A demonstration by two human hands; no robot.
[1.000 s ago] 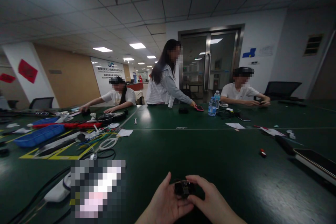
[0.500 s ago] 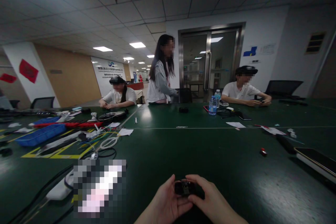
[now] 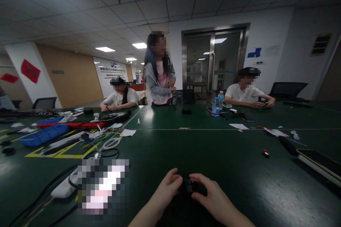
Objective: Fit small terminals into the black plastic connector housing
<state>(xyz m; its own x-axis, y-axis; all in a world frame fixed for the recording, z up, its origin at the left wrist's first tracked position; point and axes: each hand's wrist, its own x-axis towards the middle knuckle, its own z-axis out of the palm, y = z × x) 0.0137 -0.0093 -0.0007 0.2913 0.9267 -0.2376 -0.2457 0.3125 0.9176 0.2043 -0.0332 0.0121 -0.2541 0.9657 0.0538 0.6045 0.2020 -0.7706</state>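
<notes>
Low in the middle of the view, a small black device (image 3: 189, 186) with a shiny middle part is held between my two hands above the green table. My right hand (image 3: 213, 195) grips its right end, thumb below and fingers curled over the top. On the opposite side, my left hand (image 3: 168, 188) has thumb and fingers closed at the device's left end. The dark surface makes its exact kind hard to make out.
On the green table (image 3: 160, 149), a white power strip (image 3: 64, 188), cables and a blue tray (image 3: 44, 135) lie left. A small red object (image 3: 265, 153) and a dark flat device (image 3: 319, 163) are right. Water bottles (image 3: 215, 107) stand farther back, near several people.
My left hand has gone from cradling the device from below to holding its left end, palm turned inward. The standing person has turned and drawn their hands together.
</notes>
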